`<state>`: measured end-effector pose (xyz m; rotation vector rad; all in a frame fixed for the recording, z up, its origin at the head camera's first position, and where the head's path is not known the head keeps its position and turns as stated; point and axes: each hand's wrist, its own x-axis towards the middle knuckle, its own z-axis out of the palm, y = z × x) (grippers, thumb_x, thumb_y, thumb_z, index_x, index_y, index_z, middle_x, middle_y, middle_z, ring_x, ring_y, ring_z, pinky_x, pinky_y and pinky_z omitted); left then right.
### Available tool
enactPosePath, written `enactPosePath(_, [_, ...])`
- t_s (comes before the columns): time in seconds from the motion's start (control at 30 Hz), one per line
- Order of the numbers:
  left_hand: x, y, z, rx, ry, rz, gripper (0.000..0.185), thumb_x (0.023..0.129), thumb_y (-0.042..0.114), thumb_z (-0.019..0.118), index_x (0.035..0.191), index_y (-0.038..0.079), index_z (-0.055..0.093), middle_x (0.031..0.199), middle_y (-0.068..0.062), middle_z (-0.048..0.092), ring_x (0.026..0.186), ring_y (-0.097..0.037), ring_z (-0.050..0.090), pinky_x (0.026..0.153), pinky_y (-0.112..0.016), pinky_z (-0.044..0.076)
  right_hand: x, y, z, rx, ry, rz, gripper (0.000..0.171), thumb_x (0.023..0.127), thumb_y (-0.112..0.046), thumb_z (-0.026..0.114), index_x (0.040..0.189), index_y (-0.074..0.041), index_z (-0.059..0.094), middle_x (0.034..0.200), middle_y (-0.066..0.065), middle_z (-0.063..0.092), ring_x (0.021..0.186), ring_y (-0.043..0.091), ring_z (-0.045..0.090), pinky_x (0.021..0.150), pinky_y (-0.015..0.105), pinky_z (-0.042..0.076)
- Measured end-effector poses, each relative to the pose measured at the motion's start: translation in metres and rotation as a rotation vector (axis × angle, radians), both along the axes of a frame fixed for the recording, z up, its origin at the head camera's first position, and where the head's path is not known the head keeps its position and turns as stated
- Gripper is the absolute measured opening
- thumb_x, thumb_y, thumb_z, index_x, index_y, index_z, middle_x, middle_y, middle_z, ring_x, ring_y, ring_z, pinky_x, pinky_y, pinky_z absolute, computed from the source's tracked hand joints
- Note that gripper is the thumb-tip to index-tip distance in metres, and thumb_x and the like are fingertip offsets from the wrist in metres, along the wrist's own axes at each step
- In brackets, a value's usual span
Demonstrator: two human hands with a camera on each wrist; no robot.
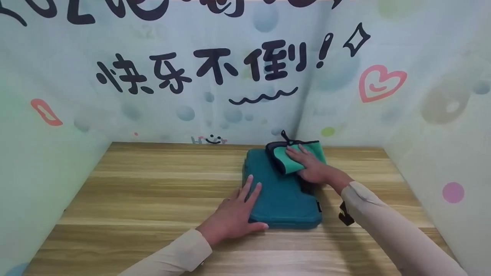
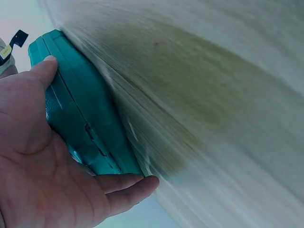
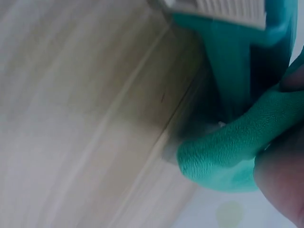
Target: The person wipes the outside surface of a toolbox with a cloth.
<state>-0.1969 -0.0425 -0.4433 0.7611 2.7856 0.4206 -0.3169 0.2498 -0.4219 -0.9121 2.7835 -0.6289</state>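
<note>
A teal case [image 1: 280, 199] lies flat on the wooden table. My left hand [image 1: 232, 218] rests along its left side, with long fingers over the edge and the thumb by the near end. In the left wrist view, the palm [image 2: 42, 156] faces the case's seamed side [image 2: 71, 95]. My right hand [image 1: 312, 170] holds a green cloth [image 1: 315, 153] with black edging and a loop against the case's far right part. In the right wrist view, the folded cloth [image 3: 223, 147] bulges between fingers and thumb; part of the hand is out of frame.
Wooden tabletop [image 1: 153, 184] stretches to both sides of the case. A printed fabric backdrop [image 1: 172, 115] with large characters rises at the back, and pale walls flank the table. A small black device [image 1: 346, 214] hangs beneath the right sleeve.
</note>
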Motion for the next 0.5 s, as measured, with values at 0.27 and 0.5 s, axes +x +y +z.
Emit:
enactPosePath(0.27, [0.0,0.002,-0.003,-0.046,0.047,-0.001,0.11,0.086,0.08,0.053,0.165,0.022,0.004,0.169,-0.007,-0.012,0.145,-0.045,0.028,0.104,-0.063,0.038,0.0,0.008,-0.007,-0.088,0.005,0.018,0.076,0.085,0.009,0.043,0.158,0.004,0.024,0.165,0.021,0.018,0.148,0.05,-0.002,0.112,0.069,0.004])
enactPosePath(0.5, [0.0,0.002,-0.005,-0.086,0.089,0.001,0.112,0.084,0.085,0.046,0.165,0.02,0.003,0.169,-0.008,-0.011,0.144,-0.042,0.031,0.103,-0.062,0.039,0.019,0.015,-0.017,-0.189,0.017,0.099,0.078,0.08,0.017,0.04,0.156,0.009,0.024,0.164,0.026,0.018,0.147,0.053,-0.005,0.111,0.071,0.003])
